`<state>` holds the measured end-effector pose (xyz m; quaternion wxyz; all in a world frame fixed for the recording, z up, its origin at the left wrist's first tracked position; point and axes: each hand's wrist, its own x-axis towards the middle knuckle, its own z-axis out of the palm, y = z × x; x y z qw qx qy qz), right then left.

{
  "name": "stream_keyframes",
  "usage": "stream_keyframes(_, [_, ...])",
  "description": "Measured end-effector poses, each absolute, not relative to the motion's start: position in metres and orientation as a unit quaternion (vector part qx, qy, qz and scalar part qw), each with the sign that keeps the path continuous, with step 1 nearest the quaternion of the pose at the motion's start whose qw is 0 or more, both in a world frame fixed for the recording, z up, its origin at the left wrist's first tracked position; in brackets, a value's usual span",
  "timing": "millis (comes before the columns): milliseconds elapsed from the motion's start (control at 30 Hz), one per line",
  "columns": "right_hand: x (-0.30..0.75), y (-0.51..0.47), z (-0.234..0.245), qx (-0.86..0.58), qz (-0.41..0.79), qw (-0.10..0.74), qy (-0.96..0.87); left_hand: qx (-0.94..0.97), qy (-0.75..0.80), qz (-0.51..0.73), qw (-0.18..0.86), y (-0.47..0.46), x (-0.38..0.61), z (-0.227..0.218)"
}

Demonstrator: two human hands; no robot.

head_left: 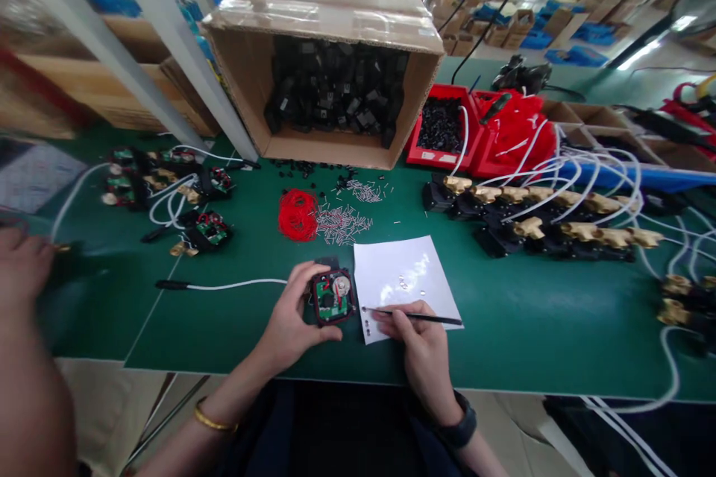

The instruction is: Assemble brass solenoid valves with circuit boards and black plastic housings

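Observation:
In my left hand (294, 320) is a small black-framed device (331, 297) with a green circuit board, a round silver part and red wires; my fingers and thumb wrap its left side. A white cable (240, 284) runs leftward from it over the green mat. My right hand (417, 335) pinches a thin black stick-like tool (419, 316), its left tip over the near-left part of a white sheet (403, 261). Several tiny dark pieces (367, 328) line the sheet's left edge, and small shiny bits (403, 282) lie mid-sheet. The exact kind of tool cannot be told.
Red rings (297, 215) and loose metal pins (341, 224) lie ahead. Behind stands a cardboard box (324, 149) of black parts. Red bins (441, 158) and brass-fitted units (526, 195) are at right; open circuit units (209, 229) and another person's hand (22, 261) at left.

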<state>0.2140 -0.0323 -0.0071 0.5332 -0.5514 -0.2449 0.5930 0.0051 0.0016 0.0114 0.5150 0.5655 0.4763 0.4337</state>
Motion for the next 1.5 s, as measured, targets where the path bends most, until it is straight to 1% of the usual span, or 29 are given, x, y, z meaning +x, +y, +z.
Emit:
stream_keyframes(133, [0.207, -0.009, 0.016, -0.469, 0.678, 0.548, -0.141, 0.523, 0.469, 0.475, 0.530, 0.005, 0.018, -0.001])
stream_keyframes(233, [0.195, 0.006, 0.033, -0.420, 0.708, 0.548, -0.149, 0.513, 0.471, 0.480, 0.533, 0.004, 0.024, -0.008])
stream_keyframes(467, [0.179, 0.010, 0.040, -0.462, 0.647, 0.562, -0.226, 0.550, 0.507, 0.444, 0.493, 0.004, 0.022, -0.009])
stream_keyframes(733, [0.177, 0.006, 0.035, -0.462, 0.634, 0.586, -0.203, 0.556, 0.526, 0.439, 0.471, 0.006, 0.023, -0.007])
stream_keyframes(967, [0.166, 0.001, 0.036, -0.482, 0.592, 0.615, -0.197, 0.547, 0.523, 0.455, 0.470, 0.006, 0.026, -0.005])
stream_keyframes(1267, [0.164, -0.002, 0.036, -0.501, 0.570, 0.608, -0.234, 0.544, 0.522, 0.458, 0.471, 0.005, 0.027, -0.005])
stream_keyframes(1500, [0.165, -0.002, 0.036, -0.498, 0.582, 0.599, -0.235, 0.541, 0.522, 0.458, 0.474, 0.005, 0.027, -0.006])
